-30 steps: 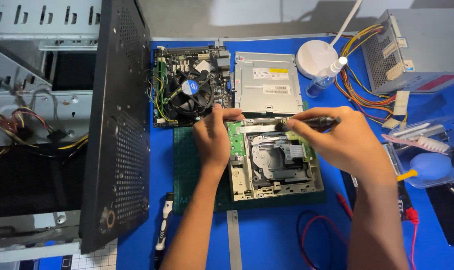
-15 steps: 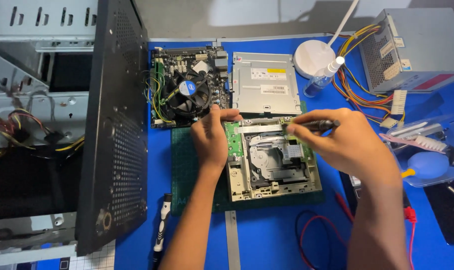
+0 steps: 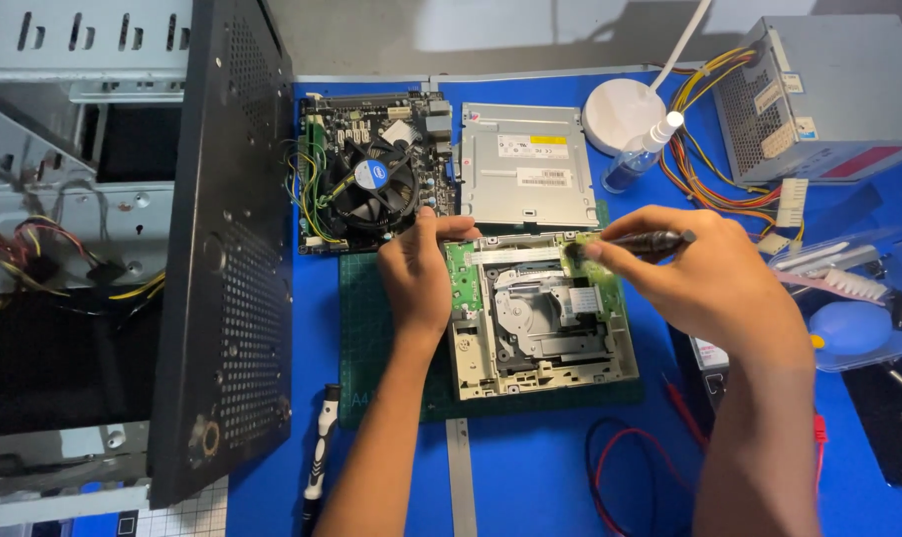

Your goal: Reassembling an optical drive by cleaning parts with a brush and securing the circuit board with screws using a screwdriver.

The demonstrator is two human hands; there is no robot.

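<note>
Opened optical drive (image 3: 540, 318), cover off, metal chassis w/ green circuit board along its left and top edges; lies on dark green cutting mat (image 3: 366, 338), centre of blue work surface (image 3: 530, 467). Left hand (image 3: 419, 278): flat on drive's left edge, fingers over the green board, pressing down, not closed round anything. Right hand (image 3: 709, 283): clenched round a dark screwdriver (image 3: 645, 241), shaft roughly horizontal, tip at drive's top-right corner by the green board. Drive's removed cover (image 3: 520, 164), grey metal w/ labels, just behind the drive, label side up. Motherboard (image 3: 371, 174) w/ round cooler fan, left of that cover, touching mat's far edge. Black perforated side panel (image 3: 227, 259) stands upright at left, next to open PC case (image 3: 63, 199) w/ loose coloured wires inside. Power supply (image 3: 838, 94), grey box, far right rear, yellow/red/black cable bundle trailing toward the drive. White round base (image 3: 625, 109) w/ small spray bottle (image 3: 645, 154) beside it, rear centre-right. Blue air blower (image 3: 853, 328) and brush in clear tray, right edge. 2nd screwdriver (image 3: 319, 457), black handle, lies on surface front left, near panel. Red and black leads (image 3: 630, 467) coiled front right. Steel ruler (image 3: 461, 477) front centre, below mat.
</note>
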